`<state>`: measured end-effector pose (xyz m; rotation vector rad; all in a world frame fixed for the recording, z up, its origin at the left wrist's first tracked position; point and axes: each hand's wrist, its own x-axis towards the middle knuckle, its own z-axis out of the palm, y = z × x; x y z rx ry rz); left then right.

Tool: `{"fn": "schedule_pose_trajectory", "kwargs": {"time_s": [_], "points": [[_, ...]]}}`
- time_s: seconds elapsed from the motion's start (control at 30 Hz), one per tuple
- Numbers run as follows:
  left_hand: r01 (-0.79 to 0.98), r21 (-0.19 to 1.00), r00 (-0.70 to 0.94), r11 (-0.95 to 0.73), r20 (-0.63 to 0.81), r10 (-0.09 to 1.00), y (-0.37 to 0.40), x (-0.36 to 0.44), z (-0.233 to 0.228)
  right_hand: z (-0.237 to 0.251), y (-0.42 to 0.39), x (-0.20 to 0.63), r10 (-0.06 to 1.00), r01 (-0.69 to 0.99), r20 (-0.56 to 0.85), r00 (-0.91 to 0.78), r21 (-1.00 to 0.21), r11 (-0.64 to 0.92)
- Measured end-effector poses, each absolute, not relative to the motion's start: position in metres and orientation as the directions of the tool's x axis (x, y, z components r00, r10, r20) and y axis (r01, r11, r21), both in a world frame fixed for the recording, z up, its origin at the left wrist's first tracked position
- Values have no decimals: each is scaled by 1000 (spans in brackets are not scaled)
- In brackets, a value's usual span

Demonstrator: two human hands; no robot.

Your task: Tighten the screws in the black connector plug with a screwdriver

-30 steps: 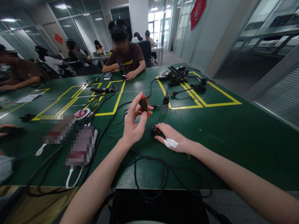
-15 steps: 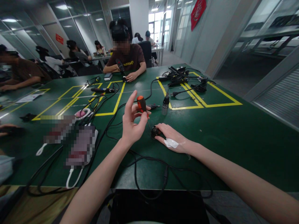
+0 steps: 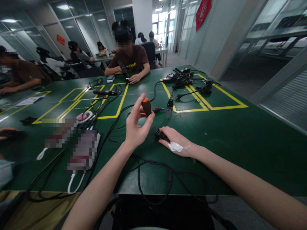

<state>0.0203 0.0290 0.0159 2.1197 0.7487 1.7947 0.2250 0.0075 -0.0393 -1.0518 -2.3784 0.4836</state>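
Note:
My left hand (image 3: 136, 127) grips the orange and black handle of a small screwdriver (image 3: 146, 107), held upright with its thin shaft pointing down at a small black round part (image 3: 158, 135). My right hand (image 3: 176, 141) lies flat on the green table (image 3: 240, 137) and pins that black part with its fingertips. A white patch sits on the back of my right hand.
Black cables (image 3: 148, 172) loop over the near table edge. A small dark bottle (image 3: 169, 107) stands just beyond my hands. A heap of black connectors (image 3: 182, 78) lies at the far right inside yellow tape lines. A person (image 3: 129, 54) works opposite; others sit at the left.
My left hand's fingers have shifted around the screwdriver handle, turning it; the index finger rose and came back down. My right hand and the black part stayed put.

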Motion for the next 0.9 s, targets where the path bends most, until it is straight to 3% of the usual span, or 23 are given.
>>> {"fn": "schedule_pose_trajectory", "kwargs": {"time_s": [0.2,0.43,0.73,0.9], "points": [[110,516,182,-850,830,527,29,21,12,-39,8,225,752,577,302,-586,-497,649],[286,428,99,-857,876,471,33,18,14,-42,9,225,757,586,299,-581,-492,644],[148,525,150,-838,826,544,28,21,11,-38,7,225,757,582,293,-584,-498,642],[238,465,95,-853,863,497,31,20,11,-39,8,225,753,584,297,-587,-489,648]]}}
